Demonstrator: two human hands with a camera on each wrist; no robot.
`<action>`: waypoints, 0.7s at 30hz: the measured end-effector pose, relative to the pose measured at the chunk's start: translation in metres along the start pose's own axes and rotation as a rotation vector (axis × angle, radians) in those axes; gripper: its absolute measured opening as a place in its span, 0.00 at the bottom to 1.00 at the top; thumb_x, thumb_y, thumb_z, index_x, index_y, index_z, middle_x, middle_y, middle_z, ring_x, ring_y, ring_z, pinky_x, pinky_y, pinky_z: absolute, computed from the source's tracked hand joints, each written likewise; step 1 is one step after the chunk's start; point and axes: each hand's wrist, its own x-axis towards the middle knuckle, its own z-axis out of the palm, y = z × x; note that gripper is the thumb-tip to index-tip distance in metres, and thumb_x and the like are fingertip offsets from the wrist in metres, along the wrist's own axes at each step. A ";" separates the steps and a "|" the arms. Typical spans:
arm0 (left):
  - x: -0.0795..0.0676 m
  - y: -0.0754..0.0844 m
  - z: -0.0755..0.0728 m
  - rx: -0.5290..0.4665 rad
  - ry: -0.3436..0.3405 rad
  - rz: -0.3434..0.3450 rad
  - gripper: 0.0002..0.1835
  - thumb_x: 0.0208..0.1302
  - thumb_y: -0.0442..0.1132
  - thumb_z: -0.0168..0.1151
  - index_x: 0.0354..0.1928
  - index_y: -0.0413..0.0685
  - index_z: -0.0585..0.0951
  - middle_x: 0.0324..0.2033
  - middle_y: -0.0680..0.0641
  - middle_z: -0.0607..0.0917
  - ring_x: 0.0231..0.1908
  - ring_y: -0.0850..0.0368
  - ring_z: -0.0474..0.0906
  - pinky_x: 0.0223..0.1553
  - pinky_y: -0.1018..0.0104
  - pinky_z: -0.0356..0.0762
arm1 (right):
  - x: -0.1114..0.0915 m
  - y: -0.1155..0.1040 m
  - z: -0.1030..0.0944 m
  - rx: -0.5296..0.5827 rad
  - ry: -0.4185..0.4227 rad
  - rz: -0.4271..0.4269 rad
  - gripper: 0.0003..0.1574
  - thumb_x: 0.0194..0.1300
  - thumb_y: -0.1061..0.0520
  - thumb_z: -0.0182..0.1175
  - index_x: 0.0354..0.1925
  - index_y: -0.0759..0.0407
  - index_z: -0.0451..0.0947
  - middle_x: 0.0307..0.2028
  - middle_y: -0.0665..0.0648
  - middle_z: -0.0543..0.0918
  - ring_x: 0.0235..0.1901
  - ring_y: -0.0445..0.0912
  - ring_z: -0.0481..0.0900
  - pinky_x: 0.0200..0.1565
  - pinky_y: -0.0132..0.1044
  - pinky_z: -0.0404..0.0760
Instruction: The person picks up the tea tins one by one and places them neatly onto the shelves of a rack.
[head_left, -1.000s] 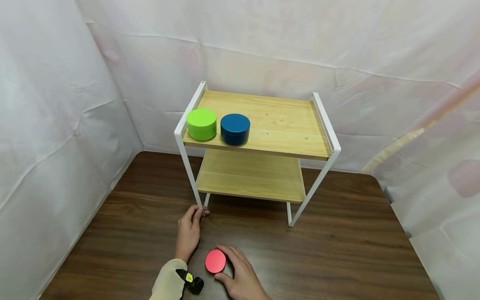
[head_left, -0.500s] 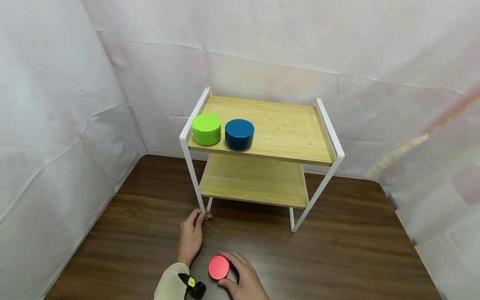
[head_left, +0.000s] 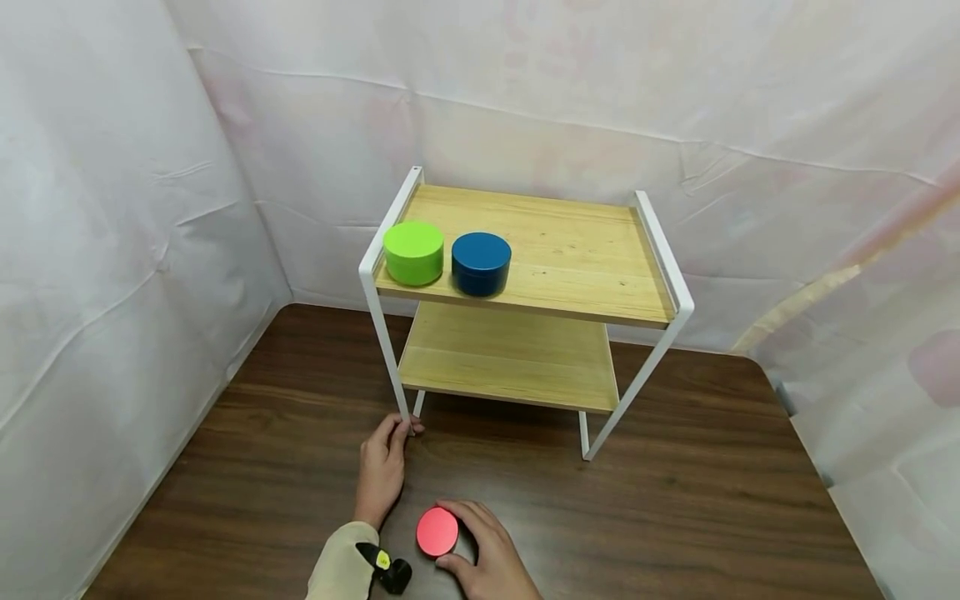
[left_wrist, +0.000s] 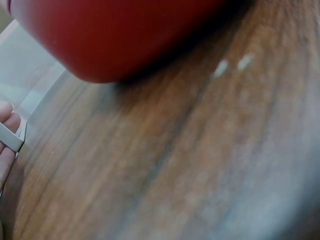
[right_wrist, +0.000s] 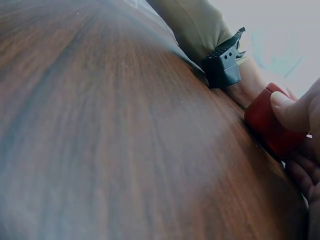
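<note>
A red round tin (head_left: pixel 437 532) stands on the table near its front. My right hand (head_left: pixel 491 554) grips its right side between thumb and fingers. The right wrist view shows the thumb pressed against the wall of the red tin (right_wrist: pixel 262 120). To the left, my left hand (head_left: pixel 381 471) pinches the foot of the front left leg (head_left: pixel 387 350) of a two-tier shelf. Its fingertips lie partly behind that white leg. A green round tin (head_left: pixel 413 254) and a dark blue round tin (head_left: pixel 481 265) sit side by side at the front left of the upper board (head_left: pixel 577 267).
The lower board (head_left: pixel 510 354) hangs between the white side frames. Dark wood-grain table (head_left: pixel 690 500) extends around the shelf. Pale cloth (head_left: pixel 525 92) hangs behind and at both sides. A black wrist camera (head_left: pixel 393 575) is strapped on my left sleeve, close to the red tin.
The head view has shifted slightly, so everything sits a little further right in it. Both hands, the shelf and the tins keep their places relative to each other.
</note>
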 end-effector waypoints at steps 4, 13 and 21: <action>0.000 0.001 0.001 -0.014 0.008 -0.013 0.13 0.83 0.39 0.53 0.47 0.44 0.87 0.40 0.43 0.92 0.48 0.49 0.89 0.54 0.56 0.85 | 0.000 -0.001 -0.001 0.000 -0.001 -0.004 0.38 0.69 0.38 0.70 0.72 0.43 0.74 0.66 0.42 0.80 0.66 0.44 0.78 0.66 0.44 0.79; 0.000 0.003 0.001 -0.026 0.005 -0.026 0.13 0.83 0.40 0.53 0.47 0.44 0.87 0.40 0.43 0.92 0.47 0.55 0.88 0.54 0.60 0.85 | 0.001 -0.001 -0.001 0.006 -0.013 0.035 0.38 0.68 0.35 0.69 0.72 0.41 0.74 0.65 0.41 0.80 0.66 0.43 0.77 0.66 0.45 0.79; -0.001 0.002 0.001 -0.013 0.006 -0.012 0.12 0.83 0.39 0.53 0.48 0.45 0.87 0.41 0.44 0.92 0.47 0.58 0.88 0.54 0.63 0.85 | 0.000 -0.002 -0.001 0.005 -0.012 0.040 0.39 0.68 0.36 0.70 0.72 0.41 0.74 0.65 0.41 0.80 0.66 0.43 0.77 0.67 0.45 0.79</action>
